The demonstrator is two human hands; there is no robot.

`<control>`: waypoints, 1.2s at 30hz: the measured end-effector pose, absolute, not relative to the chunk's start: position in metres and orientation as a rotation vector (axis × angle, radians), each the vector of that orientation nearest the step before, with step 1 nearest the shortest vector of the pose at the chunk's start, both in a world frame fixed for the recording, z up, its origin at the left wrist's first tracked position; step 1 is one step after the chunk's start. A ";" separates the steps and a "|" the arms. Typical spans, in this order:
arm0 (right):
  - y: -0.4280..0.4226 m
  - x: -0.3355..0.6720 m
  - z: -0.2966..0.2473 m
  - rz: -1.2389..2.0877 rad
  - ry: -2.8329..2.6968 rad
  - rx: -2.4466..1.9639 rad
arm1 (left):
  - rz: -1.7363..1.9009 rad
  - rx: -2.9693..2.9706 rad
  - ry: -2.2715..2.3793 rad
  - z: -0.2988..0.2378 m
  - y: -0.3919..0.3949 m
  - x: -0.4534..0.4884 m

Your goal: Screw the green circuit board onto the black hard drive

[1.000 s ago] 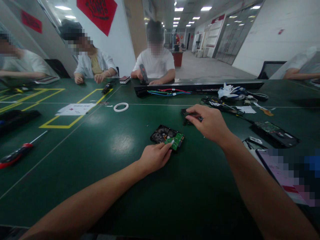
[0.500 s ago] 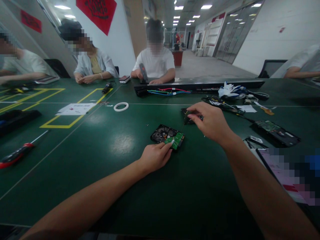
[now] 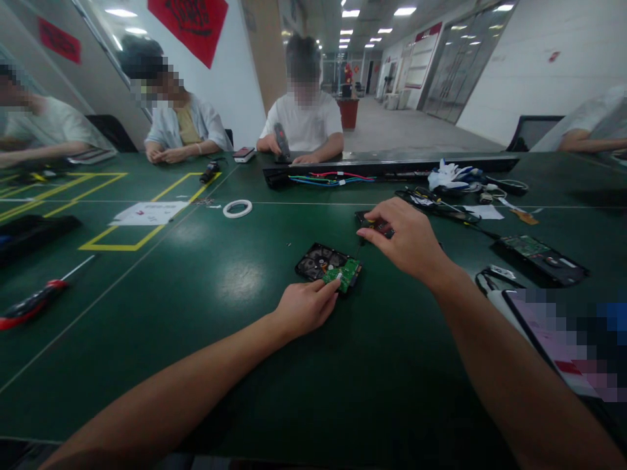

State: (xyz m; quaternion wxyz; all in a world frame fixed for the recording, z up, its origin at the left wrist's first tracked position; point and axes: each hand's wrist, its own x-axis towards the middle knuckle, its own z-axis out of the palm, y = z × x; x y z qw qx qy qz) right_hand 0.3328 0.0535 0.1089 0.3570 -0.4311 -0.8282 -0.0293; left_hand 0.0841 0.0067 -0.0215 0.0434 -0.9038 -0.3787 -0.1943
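A hard drive (image 3: 316, 261) lies flat on the green table with its green circuit board (image 3: 350, 271) facing up. My left hand (image 3: 306, 305) is closed at its near edge, thumb and fingertips pressing on the board. Above the drive's right corner, my right hand (image 3: 399, 235) pinches a small dark screwdriver. Its thin shaft (image 3: 360, 248) points down toward that corner; the fingers hide most of the handle, and whether the tip touches a screw I cannot tell. Behind the right fingers lies another dark drive-like part (image 3: 361, 217), partly covered.
A red-and-black screwdriver (image 3: 39, 301) lies at left and a white tape roll (image 3: 238, 209) farther back. On the right are another hard drive (image 3: 539, 260), cables, gloves (image 3: 450, 175) and a tablet-like screen (image 3: 533, 326). A long black housing (image 3: 392, 168) spans the back. Several people sit around.
My right hand's fingers have turned and shifted slightly around the small screwdriver, with the thumb now farther left and lower. My left hand and the hard drive stay in place.
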 end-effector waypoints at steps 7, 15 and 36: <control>0.054 0.337 0.108 0.010 -2.183 -1.089 | -0.564 -2.763 -1.174 -0.022 0.007 0.084; 0.054 0.334 0.107 -0.047 -2.176 -1.104 | -0.561 -2.776 -1.185 -0.023 0.007 0.084; 0.054 0.335 0.108 0.096 -2.179 -1.097 | -0.572 -2.771 -1.207 -0.023 0.007 0.084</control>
